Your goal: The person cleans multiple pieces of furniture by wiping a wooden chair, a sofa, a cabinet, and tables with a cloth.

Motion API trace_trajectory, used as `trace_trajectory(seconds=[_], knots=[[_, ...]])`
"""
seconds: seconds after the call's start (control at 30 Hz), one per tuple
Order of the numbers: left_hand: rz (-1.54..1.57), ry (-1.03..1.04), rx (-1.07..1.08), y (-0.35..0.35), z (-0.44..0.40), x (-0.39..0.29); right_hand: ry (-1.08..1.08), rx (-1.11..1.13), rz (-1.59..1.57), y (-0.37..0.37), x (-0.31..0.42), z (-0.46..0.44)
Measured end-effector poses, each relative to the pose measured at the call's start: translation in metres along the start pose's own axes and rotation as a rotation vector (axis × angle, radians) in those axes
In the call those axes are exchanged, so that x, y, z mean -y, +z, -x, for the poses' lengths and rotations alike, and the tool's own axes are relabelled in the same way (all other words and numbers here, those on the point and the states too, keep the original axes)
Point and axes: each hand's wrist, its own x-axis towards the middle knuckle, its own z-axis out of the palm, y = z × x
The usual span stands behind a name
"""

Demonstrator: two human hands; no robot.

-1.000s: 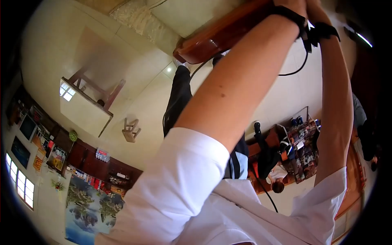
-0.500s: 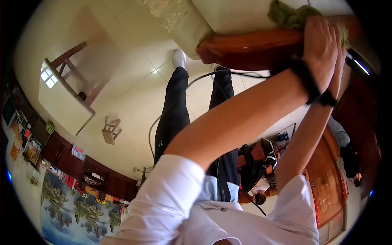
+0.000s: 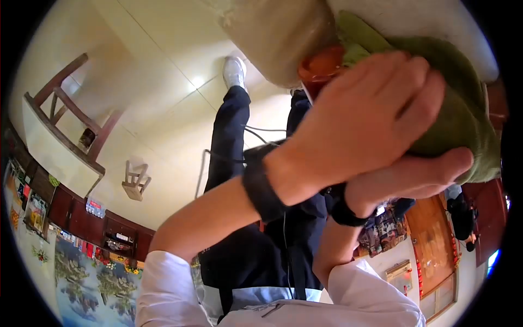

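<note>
A green cloth (image 3: 463, 103) is bunched between my two hands at the upper right. My left hand (image 3: 370, 109) lies over it from the left, fingers bent and closed on the fabric. Beneath it my right hand (image 3: 406, 177) grips the lower part of the cloth, its palm side partly hidden. Both wrists wear black bands. Just behind the cloth and my left hand shows the rounded end of a glossy red-brown wooden piece (image 3: 320, 64); the rest of it is mostly covered.
A pale-topped table (image 3: 57, 144) with wooden legs and a small wooden stool (image 3: 133, 188) are at the left. Black cables (image 3: 223, 158) cross near my legs. A white shoe (image 3: 234, 72) is on the tiled floor. Another person (image 3: 462, 218) is at the far right.
Both hands have come closer and down from the wooden piece, bringing the green cloth along. The cloth now looks larger and is bunched between them; the view has shifted.
</note>
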Motion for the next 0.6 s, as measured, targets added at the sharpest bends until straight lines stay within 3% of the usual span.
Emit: trace_trajectory(seconds=[0.1,0.23,0.4,0.5,0.6], knots=[[-0.034,-0.056,0.093,-0.015,0.026,0.035,-0.084,-0.077,0.135,0.012,-0.013,0.037],[-0.047,-0.082,0.239,-0.039,0.044,0.061,-0.008,0.150,0.343,0.013,-0.053,0.085],[-0.080,-0.305,0.415,-0.075,0.068,0.068,0.140,0.269,0.164,0.009,-0.071,0.114],[-0.098,-0.158,0.432,-0.090,0.083,0.068,0.198,0.441,0.352,-0.002,-0.068,0.119],[-0.058,-0.156,0.459,-0.097,0.077,0.047,0.335,0.397,0.244,-0.001,-0.041,0.111]])
